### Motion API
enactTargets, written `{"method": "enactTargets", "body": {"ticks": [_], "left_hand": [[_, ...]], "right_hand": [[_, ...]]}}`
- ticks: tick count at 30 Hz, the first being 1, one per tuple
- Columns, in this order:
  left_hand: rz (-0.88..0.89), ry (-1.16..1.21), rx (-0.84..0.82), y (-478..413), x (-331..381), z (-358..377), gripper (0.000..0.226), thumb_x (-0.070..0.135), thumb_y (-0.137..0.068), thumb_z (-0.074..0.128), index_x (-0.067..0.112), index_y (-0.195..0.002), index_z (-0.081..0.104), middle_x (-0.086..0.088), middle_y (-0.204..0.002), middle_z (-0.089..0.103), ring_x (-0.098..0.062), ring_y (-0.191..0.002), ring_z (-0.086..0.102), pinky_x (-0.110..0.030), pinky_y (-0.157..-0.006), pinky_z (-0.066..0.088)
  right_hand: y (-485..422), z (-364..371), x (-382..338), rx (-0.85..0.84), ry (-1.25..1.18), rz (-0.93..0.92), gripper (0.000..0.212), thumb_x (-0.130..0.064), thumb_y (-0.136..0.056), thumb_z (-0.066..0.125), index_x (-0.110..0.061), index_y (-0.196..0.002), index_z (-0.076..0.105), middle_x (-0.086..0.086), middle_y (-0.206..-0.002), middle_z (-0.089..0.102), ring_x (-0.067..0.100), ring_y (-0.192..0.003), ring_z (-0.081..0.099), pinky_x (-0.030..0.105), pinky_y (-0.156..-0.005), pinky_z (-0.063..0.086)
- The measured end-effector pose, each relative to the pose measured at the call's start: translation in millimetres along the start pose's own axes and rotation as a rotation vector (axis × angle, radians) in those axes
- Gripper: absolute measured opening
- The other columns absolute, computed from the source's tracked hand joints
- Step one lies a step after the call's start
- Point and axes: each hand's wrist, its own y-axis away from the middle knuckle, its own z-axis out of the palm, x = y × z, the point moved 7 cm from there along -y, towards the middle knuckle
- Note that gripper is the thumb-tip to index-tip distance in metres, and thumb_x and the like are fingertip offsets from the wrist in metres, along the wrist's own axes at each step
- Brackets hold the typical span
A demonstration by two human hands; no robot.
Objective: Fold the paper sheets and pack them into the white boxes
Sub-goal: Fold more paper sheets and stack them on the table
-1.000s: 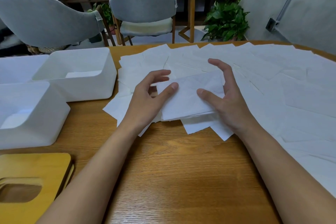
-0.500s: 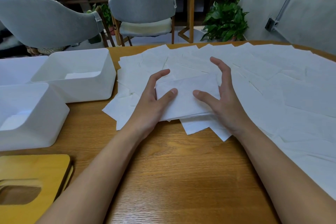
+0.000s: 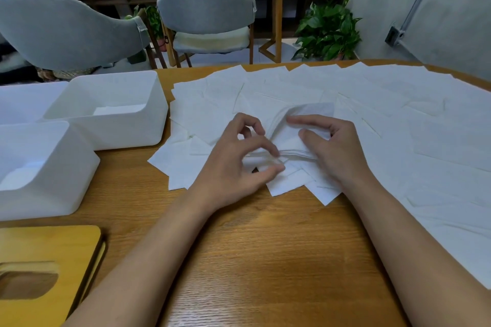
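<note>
Left hand and right hand each pinch an end of the folded stack mid-table, long axis left-right between them; boxes sit off to my left, so left hand's nearer.

Both hands on a small stack of folded sheets mid-desk. The left hand pinches its left edge between thumb and forefinger; the right hand grips the right side, thumb on top. The stack bows up in the middle and sits on loose sheets fanned across the desk. Two white boxes at left, just beside each other: far box and near box, some paper in each. Wooden lid at the near-left corner.
</note>
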Motion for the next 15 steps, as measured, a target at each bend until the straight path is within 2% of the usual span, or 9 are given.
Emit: {"method": "enactTargets", "body": {"ticks": [2, 4, 6, 9, 12, 15], "left_hand": [[0.012, 0.005, -0.101, 3, 3, 7, 0.027, 0.043, -0.077, 0.092, 0.030, -0.097, 0.080, 0.008, -0.118, 0.046, -0.015, -0.106, 0.052, -0.020, -0.094, 0.043], [-0.009, -0.021, -0.253, 5, 2, 17, 0.034, 0.054, -0.074, 0.090, 0.035, -0.099, 0.081, 0.013, -0.115, 0.047, -0.014, -0.107, 0.052, -0.025, -0.093, 0.047], [-0.026, -0.055, -0.357, 7, 0, 26, 0.033, 0.055, -0.077, 0.087, 0.036, -0.104, 0.082, 0.018, -0.111, 0.049, -0.011, -0.109, 0.052, -0.029, -0.090, 0.048], [-0.003, -0.049, -0.343, 7, 1, 29, 0.016, 0.038, -0.088, 0.084, 0.033, -0.103, 0.083, 0.017, -0.104, 0.057, -0.009, -0.105, 0.054, -0.030, -0.086, 0.048], [0.006, -0.011, -0.303, 7, 3, 29, 0.009, 0.024, -0.090, 0.081, 0.026, -0.099, 0.084, 0.013, -0.102, 0.065, -0.010, -0.102, 0.060, -0.029, -0.085, 0.050], [-0.018, 0.058, -0.212, 3, 3, 19, 0.008, 0.016, -0.088, 0.082, 0.022, -0.093, 0.082, 0.011, -0.100, 0.068, -0.011, -0.099, 0.065, -0.020, -0.083, 0.048]], "right_hand": [[0, 0, 2, 0.024, 0.005, 0.014, 0.036, -0.003, -0.096, 0.062, -0.031, -0.107, 0.082, -0.022, -0.112, 0.077, -0.005, -0.116, 0.064, 0.028, -0.109, 0.049], [0, 0, 4, 0.035, -0.003, 0.029, 0.036, -0.004, -0.095, 0.062, -0.032, -0.107, 0.082, -0.022, -0.113, 0.077, -0.001, -0.116, 0.065, 0.033, -0.110, 0.050], [-1, 0, 5, 0.030, -0.012, 0.032, 0.036, -0.004, -0.095, 0.062, -0.032, -0.107, 0.082, -0.022, -0.112, 0.077, -0.001, -0.116, 0.065, 0.034, -0.110, 0.050], [0, 2, 5, 0.011, -0.013, 0.025, 0.036, -0.004, -0.096, 0.062, -0.032, -0.107, 0.082, -0.021, -0.113, 0.077, 0.000, -0.116, 0.065, 0.035, -0.109, 0.051], [1, 3, 4, -0.004, -0.015, 0.022, 0.036, -0.005, -0.097, 0.062, -0.032, -0.108, 0.082, -0.022, -0.113, 0.077, -0.002, -0.116, 0.065, 0.032, -0.108, 0.051], [1, 3, 3, -0.010, -0.023, 0.027, 0.033, -0.006, -0.098, 0.063, -0.031, -0.108, 0.082, -0.021, -0.112, 0.077, -0.002, -0.113, 0.066, 0.028, -0.105, 0.051]]}}
